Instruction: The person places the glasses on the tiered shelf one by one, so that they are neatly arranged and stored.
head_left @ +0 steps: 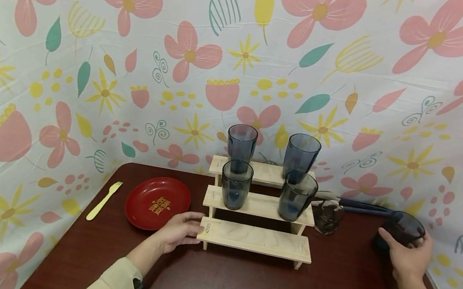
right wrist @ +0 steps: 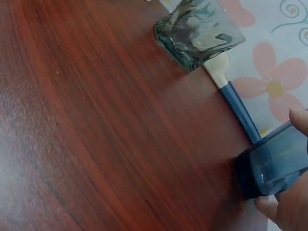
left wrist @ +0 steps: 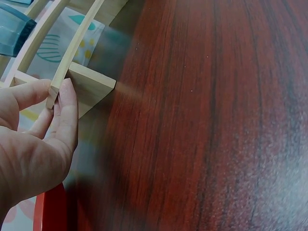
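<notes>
A three-step wooden rack (head_left: 255,238) stands mid-table. Two blue-grey glasses, a left one (head_left: 240,147) and a right one (head_left: 302,151), stand on its top step. Another pair, a left glass (head_left: 236,185) and a right glass (head_left: 297,198), occupies the middle step; the lowest step is bare. With thumb and fingers, my left hand (head_left: 180,231) pinches the left end of the lowest board, also seen in the left wrist view (left wrist: 72,57). At the far right my right hand (head_left: 413,257) grips a dark blue glass (head_left: 402,229), its base at the tabletop in the right wrist view.
A red plate (head_left: 138,200) with gold characters lies left of the rack, beside a pale yellow fork (head_left: 104,201). Right of the rack stands a small clear wavy glass (head_left: 327,218). Behind it lies a blue-handled utensil (head_left: 364,207). A flowered cloth (head_left: 135,63) hangs behind the table.
</notes>
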